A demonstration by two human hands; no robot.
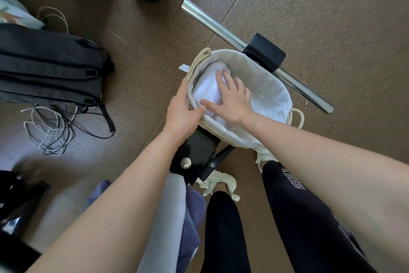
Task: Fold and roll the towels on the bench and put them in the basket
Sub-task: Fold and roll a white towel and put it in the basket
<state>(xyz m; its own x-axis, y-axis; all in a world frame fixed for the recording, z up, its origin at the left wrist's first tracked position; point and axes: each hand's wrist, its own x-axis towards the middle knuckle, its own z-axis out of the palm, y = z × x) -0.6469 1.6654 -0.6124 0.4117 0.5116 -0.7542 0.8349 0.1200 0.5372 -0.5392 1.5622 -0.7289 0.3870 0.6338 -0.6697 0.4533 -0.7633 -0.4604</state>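
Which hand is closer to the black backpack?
Left. The left hand grips the basket rim, on the backpack side; the right hand presses the towel inside, farther away.

I wear dark trousers (pixel 223 228), close to black and snug on both legs. On the right leg, just above the hem, a line of pale block lettering (pixel 293 179) runs lengthwise; it is too small and skewed for me to read for certain. Below the trousers my shoes are off-white. The left shoe (pixel 219 181) is soft, creased cloth with loose ends hanging at its sides. The right shoe (pixel 264 157) shows only in part, in the same pale cloth. Between the left hem of the trousers and its shoe a strip of bare ankle (pixel 221 187) shows. Above the trousers my left forearm (pixel 124 195) and right forearm (pixel 321 155) are uncovered along all their visible length, down to the fingers (pixel 221 78).
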